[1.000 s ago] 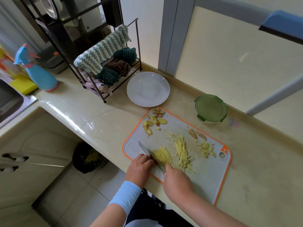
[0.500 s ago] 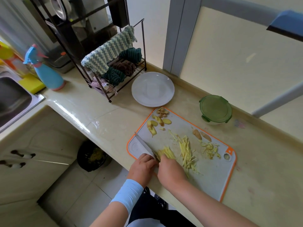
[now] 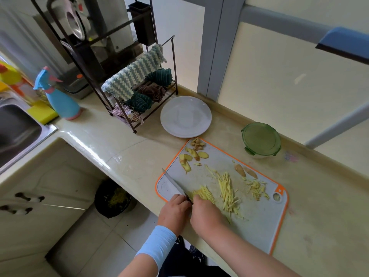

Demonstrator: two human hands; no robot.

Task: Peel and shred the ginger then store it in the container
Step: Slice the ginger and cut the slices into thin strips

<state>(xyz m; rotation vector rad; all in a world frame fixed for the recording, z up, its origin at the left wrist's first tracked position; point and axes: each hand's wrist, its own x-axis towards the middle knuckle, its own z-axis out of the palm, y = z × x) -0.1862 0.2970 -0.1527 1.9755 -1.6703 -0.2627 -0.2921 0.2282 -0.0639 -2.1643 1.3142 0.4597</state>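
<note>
Nearest, at the cutting board's (image 3: 259, 226) seven o'clock corner: grips the kitchen knife (image 3: 173, 182) in the left hand (image 3: 174, 208), fingers wrapped round a handle hidden beneath them, blade angled out toward ten o'clock with its tip near the orange rim. Bunches the ginger bundle (image 3: 201, 193) under the right hand (image 3: 205, 214), fingers curled down onto it just beside the blade, probably to keep the slices stacked and the knuckles forward as a guide. Midway through shredding, by the look of it.

Beyond, toward one o'clock, a long heap of shredded ginger (image 3: 226, 186), seemingly pushed clear of the cutting spot. At two o'clock, a smaller heap (image 3: 255, 188) and two ginger ends (image 3: 239, 169). Up at the eleven o'clock corner, peels (image 3: 191, 154), kept apart from the good shreds, likely as waste.

Off the board at one o'clock, the green-lidded container (image 3: 261, 139), closed, near enough for filling later. Past the peels at eleven o'clock, a white plate (image 3: 185, 116).

Under everything, a pale glossy countertop (image 3: 119, 148). Farther out around ten o'clock, a cloth rack (image 3: 137, 84), a blue spray bottle (image 3: 60, 100), a yellow sponge (image 3: 41, 111), a steel sink (image 3: 18, 128). Down at nine o'clock, on the tiled floor, a dark bin (image 3: 113, 198).
</note>
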